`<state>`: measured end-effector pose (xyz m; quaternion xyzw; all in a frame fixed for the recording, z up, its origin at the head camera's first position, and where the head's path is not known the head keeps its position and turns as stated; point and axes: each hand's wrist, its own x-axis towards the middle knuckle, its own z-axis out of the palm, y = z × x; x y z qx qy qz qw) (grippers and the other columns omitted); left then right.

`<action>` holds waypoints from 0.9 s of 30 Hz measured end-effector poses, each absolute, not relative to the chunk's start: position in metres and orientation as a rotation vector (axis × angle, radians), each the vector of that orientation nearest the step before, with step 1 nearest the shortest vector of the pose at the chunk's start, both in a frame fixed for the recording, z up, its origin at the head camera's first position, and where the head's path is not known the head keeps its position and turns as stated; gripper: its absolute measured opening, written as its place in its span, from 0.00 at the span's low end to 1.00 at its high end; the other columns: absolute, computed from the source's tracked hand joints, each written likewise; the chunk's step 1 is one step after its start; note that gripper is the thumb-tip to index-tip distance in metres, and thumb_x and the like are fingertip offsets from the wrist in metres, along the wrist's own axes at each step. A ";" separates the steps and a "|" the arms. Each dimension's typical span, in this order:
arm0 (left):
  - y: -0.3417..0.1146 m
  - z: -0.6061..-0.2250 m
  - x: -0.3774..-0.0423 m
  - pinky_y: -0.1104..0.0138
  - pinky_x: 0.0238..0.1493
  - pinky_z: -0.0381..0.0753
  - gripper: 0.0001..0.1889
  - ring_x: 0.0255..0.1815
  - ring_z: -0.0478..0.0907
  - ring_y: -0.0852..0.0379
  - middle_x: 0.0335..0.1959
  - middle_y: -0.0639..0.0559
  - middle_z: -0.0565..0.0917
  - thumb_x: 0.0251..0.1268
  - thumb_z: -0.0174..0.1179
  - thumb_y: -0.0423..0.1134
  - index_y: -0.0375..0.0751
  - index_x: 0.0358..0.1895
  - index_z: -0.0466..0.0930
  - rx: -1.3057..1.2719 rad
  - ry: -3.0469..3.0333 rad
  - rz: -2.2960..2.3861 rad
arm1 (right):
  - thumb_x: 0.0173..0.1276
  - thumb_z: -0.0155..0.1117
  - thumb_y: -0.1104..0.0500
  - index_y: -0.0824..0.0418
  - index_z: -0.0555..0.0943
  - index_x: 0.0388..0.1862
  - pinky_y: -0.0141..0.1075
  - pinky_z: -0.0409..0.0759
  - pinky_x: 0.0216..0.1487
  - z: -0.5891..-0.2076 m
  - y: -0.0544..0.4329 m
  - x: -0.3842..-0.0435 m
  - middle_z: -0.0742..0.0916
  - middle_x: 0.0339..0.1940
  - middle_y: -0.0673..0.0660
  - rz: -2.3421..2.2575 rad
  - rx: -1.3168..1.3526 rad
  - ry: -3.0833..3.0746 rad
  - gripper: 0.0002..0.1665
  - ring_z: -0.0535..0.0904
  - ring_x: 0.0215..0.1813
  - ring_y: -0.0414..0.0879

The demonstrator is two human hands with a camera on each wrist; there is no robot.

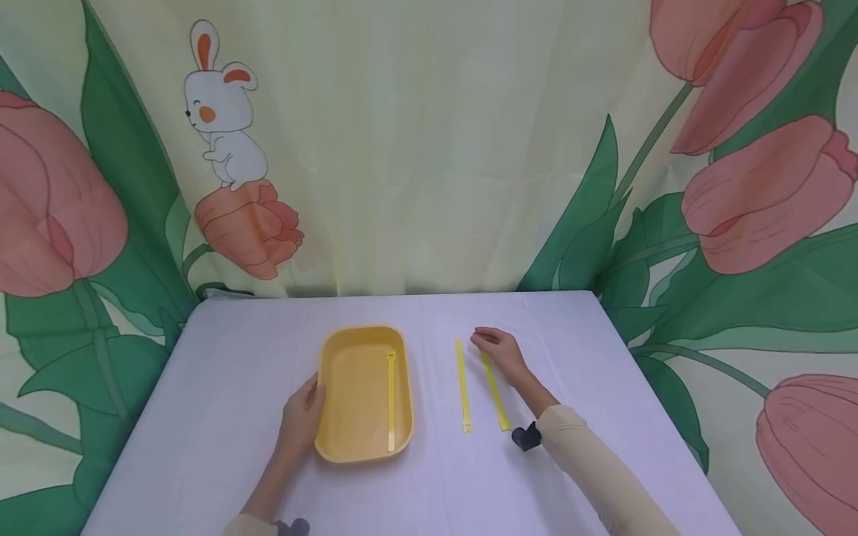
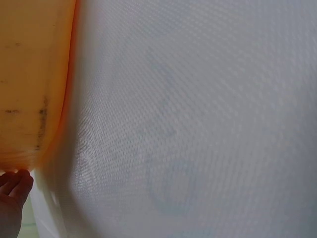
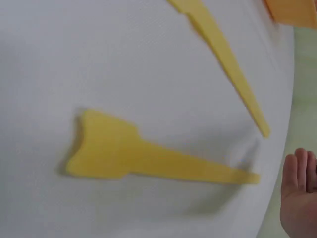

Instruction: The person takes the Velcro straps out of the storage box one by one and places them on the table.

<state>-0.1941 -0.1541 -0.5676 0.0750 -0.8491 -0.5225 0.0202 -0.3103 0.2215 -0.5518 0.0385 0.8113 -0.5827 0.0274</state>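
A yellow-orange tray [image 1: 351, 394] stands left of centre on the white-covered table, and my left hand [image 1: 302, 417] grips its left rim. In the left wrist view, the fingertips of that left hand [image 2: 15, 193] meet the end of the tray [image 2: 29, 89]. One flat yellow strap [image 1: 392, 402] lies inside, along the right side. Two similar straps lie right of the tray: a near-straight one [image 1: 464, 387] and a slanted one [image 1: 496, 391]. My right hand [image 1: 503, 353] hovers by the slanted strap's far end. The right wrist view shows its wide notched end [image 3: 104, 144] and extended fingers [image 3: 302, 168] beside the narrow tip.
The white tablecloth [image 1: 214, 402] covers the table, whose far edge meets a curtain [image 1: 429, 149] printed with tulips and a rabbit. A dark wrist mount [image 1: 526, 437] sits at the right sleeve [image 1: 590, 461], close to the slanted strap's near end.
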 end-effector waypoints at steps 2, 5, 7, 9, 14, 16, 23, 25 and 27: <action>-0.155 -0.567 -0.195 0.52 0.66 0.63 0.26 0.68 0.60 0.42 0.67 0.38 0.65 0.76 0.42 0.44 0.32 0.69 0.59 0.222 -2.623 -1.625 | 0.64 0.65 0.53 0.69 0.73 0.60 0.40 0.77 0.56 -0.546 0.213 -0.311 0.81 0.54 0.63 -1.883 0.002 2.387 0.30 0.79 0.54 0.50; -0.154 -0.566 -0.199 0.52 0.67 0.62 0.25 0.68 0.60 0.43 0.67 0.39 0.65 0.75 0.43 0.44 0.34 0.69 0.60 0.211 -2.614 -1.630 | 0.65 0.64 0.55 0.72 0.71 0.61 0.44 0.75 0.58 -0.537 0.197 -0.309 0.79 0.57 0.67 -1.949 -0.151 2.238 0.31 0.79 0.54 0.49; -0.154 -0.566 -0.201 0.53 0.67 0.61 0.25 0.68 0.60 0.44 0.67 0.40 0.66 0.75 0.43 0.44 0.35 0.69 0.61 0.199 -2.610 -1.628 | 0.65 0.64 0.56 0.71 0.71 0.61 0.44 0.74 0.59 -0.530 0.185 -0.306 0.78 0.58 0.68 -1.946 -0.266 2.171 0.30 0.79 0.55 0.49; -0.153 -0.565 -0.204 0.53 0.67 0.62 0.24 0.68 0.60 0.44 0.67 0.40 0.66 0.75 0.44 0.43 0.35 0.69 0.61 0.179 -2.605 -1.624 | 0.65 0.64 0.56 0.70 0.72 0.61 0.43 0.74 0.59 -0.523 0.173 -0.303 0.78 0.58 0.68 -1.918 -0.388 2.122 0.29 0.78 0.56 0.49; -0.152 -0.561 -0.206 0.53 0.66 0.63 0.24 0.68 0.61 0.44 0.66 0.39 0.67 0.75 0.44 0.43 0.34 0.68 0.62 0.160 -2.600 -1.595 | 0.67 0.62 0.60 0.68 0.73 0.60 0.38 0.75 0.58 -0.507 0.144 -0.299 0.77 0.58 0.69 -1.792 -0.701 2.005 0.24 0.76 0.59 0.53; -0.152 -0.559 -0.207 0.53 0.66 0.63 0.24 0.67 0.62 0.44 0.66 0.40 0.68 0.75 0.45 0.43 0.34 0.67 0.62 0.165 -2.599 -1.587 | 0.68 0.61 0.61 0.69 0.73 0.60 0.38 0.75 0.58 -0.502 0.132 -0.299 0.77 0.58 0.70 -1.719 -0.801 1.975 0.23 0.75 0.59 0.55; -0.154 -0.557 -0.207 0.53 0.65 0.63 0.25 0.68 0.61 0.44 0.66 0.39 0.67 0.75 0.44 0.44 0.34 0.68 0.61 0.184 -2.617 -1.587 | 0.67 0.60 0.65 0.65 0.76 0.58 0.34 0.76 0.57 -0.492 0.099 -0.303 0.81 0.56 0.60 -1.340 -1.031 1.999 0.20 0.76 0.58 0.47; -0.154 -0.558 -0.206 0.52 0.65 0.63 0.25 0.68 0.61 0.43 0.66 0.39 0.67 0.75 0.44 0.44 0.34 0.68 0.61 0.189 -2.625 -1.599 | 0.66 0.61 0.66 0.64 0.77 0.56 0.31 0.75 0.57 -0.491 0.092 -0.302 0.82 0.54 0.53 -1.185 -1.099 2.036 0.19 0.76 0.57 0.42; -0.155 -0.559 -0.204 0.52 0.65 0.64 0.25 0.68 0.61 0.43 0.66 0.39 0.67 0.75 0.44 0.45 0.34 0.68 0.61 0.201 -2.632 -1.601 | 0.66 0.61 0.66 0.64 0.79 0.55 0.29 0.73 0.57 -0.491 0.085 -0.301 0.83 0.52 0.48 -1.022 -1.189 2.054 0.18 0.76 0.56 0.37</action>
